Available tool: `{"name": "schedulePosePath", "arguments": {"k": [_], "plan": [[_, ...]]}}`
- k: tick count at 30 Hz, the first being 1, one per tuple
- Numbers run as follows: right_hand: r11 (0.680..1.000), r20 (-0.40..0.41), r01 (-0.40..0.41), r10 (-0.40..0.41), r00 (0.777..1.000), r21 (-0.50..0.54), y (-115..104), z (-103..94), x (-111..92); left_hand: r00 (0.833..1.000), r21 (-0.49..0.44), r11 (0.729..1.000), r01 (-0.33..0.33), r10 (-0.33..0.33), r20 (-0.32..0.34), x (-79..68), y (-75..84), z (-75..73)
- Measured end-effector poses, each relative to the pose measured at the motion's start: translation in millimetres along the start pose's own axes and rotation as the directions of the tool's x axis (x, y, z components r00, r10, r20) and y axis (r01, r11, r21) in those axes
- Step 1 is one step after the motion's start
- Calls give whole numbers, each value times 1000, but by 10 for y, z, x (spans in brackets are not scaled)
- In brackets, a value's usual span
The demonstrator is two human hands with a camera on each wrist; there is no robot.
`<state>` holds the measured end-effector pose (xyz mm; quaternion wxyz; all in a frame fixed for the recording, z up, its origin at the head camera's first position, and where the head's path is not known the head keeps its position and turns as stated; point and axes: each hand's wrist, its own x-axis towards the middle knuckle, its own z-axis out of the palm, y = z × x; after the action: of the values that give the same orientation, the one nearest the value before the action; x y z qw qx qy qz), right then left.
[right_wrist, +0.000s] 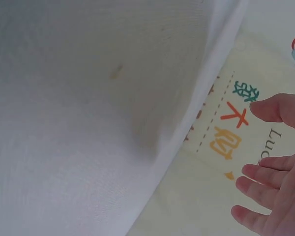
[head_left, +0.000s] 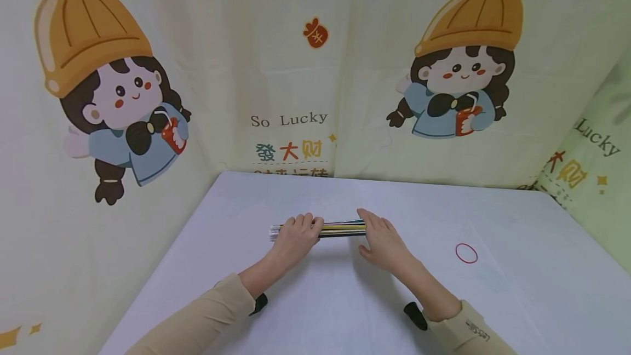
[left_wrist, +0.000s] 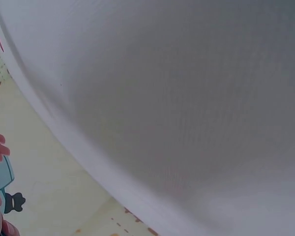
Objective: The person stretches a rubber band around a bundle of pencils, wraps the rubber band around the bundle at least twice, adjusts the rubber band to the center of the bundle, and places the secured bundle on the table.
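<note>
Sticks (head_left: 343, 229), slim and of several colours, are lying gathered side by side in front of the person, their long axis running almost level across the head view from one hand to the other. The left hand (head_left: 298, 233) is gripping them nearer to their left end, fingers curling over the top; a short length with pale, silvery ends is poking out on its outer side, while the longer part is reaching rightward. At that right end the right hand (head_left: 384, 239) is standing in line with the long axis and grasping nothing: in the right wrist view its fingers are extending loosely and its thumb is sitting well apart from them. Whether its palm is actually touching the ends I cannot tell. The left hand alone is therefore bearing the hold. The sticks are apparently hovering above the white tabletop (head_left: 335, 311), since shadows are falling beneath them.

A thin red loop (head_left: 455, 251) is lying flat on the right, well apart from the sticks and nearer to the right hand than to the left. Cream curtains (head_left: 365, 147) are hanging behind and at both sides, bearing cartoon figures (head_left: 113, 149) in orange hats and the words "So Lucky" (head_left: 288, 120).
</note>
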<state>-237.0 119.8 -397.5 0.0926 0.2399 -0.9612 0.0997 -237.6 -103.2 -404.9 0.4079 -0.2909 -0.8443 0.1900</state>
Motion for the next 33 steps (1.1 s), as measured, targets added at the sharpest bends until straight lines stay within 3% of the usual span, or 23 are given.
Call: {"name": "schedulePosePath", "arguments": {"k": [6, 14, 24, 29, 33], "plan": [[1000, 10, -5, 6, 1000, -26, -3, -47, -33, 1000, 5, 1000, 2, -2, 12, 3, -12, -24], [1000, -6, 22, -21, 1000, 20, -11, -31, -35, 1000, 5, 1000, 4, -4, -7, 5, 9, 5], [1000, -23, 14, -14, 1000, -1, 1, -27, -72, 1000, 16, 1000, 10, -10, 29, 21, 54, -4], [999, -68, -11, 7, 998, -45, 153, -112, -135, 1000, 14, 1000, 12, -13, 22, 35, 56, -2], [992, -102, -74, 64, 993, -100, 416, -196, -247, 999, 3, 1000, 14, -14, 42, 23, 48, -7]]}}
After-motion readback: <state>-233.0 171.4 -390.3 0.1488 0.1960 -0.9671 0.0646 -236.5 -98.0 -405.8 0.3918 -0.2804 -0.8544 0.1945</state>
